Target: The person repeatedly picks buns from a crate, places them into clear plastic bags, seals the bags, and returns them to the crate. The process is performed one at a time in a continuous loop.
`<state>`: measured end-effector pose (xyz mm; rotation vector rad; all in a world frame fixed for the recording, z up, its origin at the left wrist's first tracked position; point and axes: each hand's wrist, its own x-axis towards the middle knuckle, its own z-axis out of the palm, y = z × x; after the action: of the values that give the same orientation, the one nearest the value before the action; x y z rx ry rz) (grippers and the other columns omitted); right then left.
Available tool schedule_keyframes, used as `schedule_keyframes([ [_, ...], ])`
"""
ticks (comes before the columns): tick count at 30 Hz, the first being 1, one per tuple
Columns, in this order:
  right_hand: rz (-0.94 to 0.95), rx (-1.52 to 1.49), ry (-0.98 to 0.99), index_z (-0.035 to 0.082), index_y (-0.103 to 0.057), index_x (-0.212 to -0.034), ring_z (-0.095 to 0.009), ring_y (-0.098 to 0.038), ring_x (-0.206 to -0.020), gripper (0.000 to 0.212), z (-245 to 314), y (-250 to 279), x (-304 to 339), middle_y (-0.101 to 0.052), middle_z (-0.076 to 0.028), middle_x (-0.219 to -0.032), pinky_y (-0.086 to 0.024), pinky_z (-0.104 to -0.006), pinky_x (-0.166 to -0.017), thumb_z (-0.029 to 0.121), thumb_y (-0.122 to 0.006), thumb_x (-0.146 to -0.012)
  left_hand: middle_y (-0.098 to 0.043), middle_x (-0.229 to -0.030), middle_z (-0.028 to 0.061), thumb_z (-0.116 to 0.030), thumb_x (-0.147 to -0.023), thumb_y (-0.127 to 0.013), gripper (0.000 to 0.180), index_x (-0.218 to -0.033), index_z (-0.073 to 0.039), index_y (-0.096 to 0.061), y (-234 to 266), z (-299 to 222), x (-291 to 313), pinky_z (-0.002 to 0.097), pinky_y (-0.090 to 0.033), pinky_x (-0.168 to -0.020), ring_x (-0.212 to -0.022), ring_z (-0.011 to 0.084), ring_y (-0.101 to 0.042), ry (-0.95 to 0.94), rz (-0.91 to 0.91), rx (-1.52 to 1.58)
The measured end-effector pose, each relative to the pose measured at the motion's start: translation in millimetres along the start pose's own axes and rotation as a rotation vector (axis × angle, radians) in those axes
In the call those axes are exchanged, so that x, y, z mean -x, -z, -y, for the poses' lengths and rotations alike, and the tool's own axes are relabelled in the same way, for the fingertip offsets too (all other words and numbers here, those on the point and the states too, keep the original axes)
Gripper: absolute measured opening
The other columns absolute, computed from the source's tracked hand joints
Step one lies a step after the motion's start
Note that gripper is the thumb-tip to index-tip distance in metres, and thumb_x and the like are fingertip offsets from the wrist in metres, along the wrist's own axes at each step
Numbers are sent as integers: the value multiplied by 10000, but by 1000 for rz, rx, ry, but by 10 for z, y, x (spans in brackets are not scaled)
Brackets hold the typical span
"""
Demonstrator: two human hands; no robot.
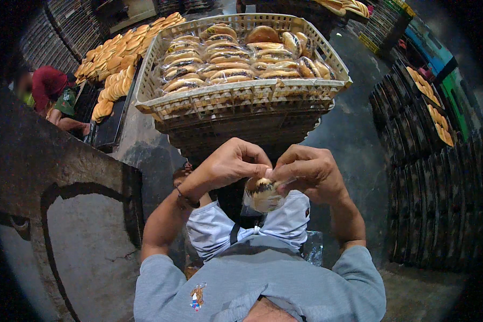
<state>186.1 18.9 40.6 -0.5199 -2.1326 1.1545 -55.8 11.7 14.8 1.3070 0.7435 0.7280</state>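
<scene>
Between my hands, above my lap, hangs a clear plastic bag with a filled bun [264, 196] inside; a dark filling shows in the bun. My left hand [240, 160] pinches the top of the bag between thumb and forefinger. From the other side my right hand [311, 170] pinches the bag too, its thumb and fingertips close to the left ones. The exact hold on the plastic is partly hidden by the fingers. Just beyond my hands stands a cream plastic crate [236, 96], filled with rows of bagged filled buns [228, 56].
The crate rests on other stacked crates. Loose buns [124, 48] cover trays at the far left, where a person in a red top [51, 86] bends over. Dark stacked trays [434, 198] line the right side. A concrete wall [48, 161] rises at my left.
</scene>
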Motion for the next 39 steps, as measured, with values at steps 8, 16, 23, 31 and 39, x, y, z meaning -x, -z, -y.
schedule_keyframes([
  [8, -318, -243, -174, 42, -615, -979, -105, -664, -896, 329, -128, 1, -18, -674, -36, -895, -528, -249, -715, 7, -859, -761, -699, -898, 62, -157, -774, -862, 229, -947, -29, -783, -285, -21, 92, 264, -523, -714, -791, 147, -659, -458, -349, -421],
  [16, -328, -315, -236, 46, -521, -904, -92, -653, -896, 344, -259, -54, 55, -624, -3, -808, -534, -258, -724, 79, -851, -815, -703, -924, 77, -100, -794, -823, 141, -912, -31, -786, -308, 43, 155, 300, -534, -766, -866, 183, -675, -394, -456, -542],
  [23, -350, -304, -173, 46, -506, -840, -110, -690, -872, 356, -126, -114, -14, -628, -18, -767, -528, -243, -704, 92, -858, -811, -698, -893, 82, -172, -821, -818, 133, -896, -64, -793, -293, 37, 113, 302, -526, -700, -794, 176, -667, -433, -486, -536],
  [31, -344, -203, -136, 41, -565, -777, -84, -645, -764, 306, -100, -123, -21, -634, -14, -734, -506, -248, -656, 100, -864, -801, -747, -909, 78, -68, -819, -822, 484, -1269, -30, -648, -378, -37, 124, 253, -545, -776, -857, 108, -696, -354, -517, -154],
  [39, -355, 208, 51, 25, -760, -959, -190, -648, -748, 247, 63, -168, -165, -718, -78, -785, -523, -309, -646, 55, -845, -729, -761, -898, 84, -9, -808, -795, 451, -1243, -43, -680, -303, -69, 227, 310, -528, -876, -830, 122, -708, -517, -540, -367],
])
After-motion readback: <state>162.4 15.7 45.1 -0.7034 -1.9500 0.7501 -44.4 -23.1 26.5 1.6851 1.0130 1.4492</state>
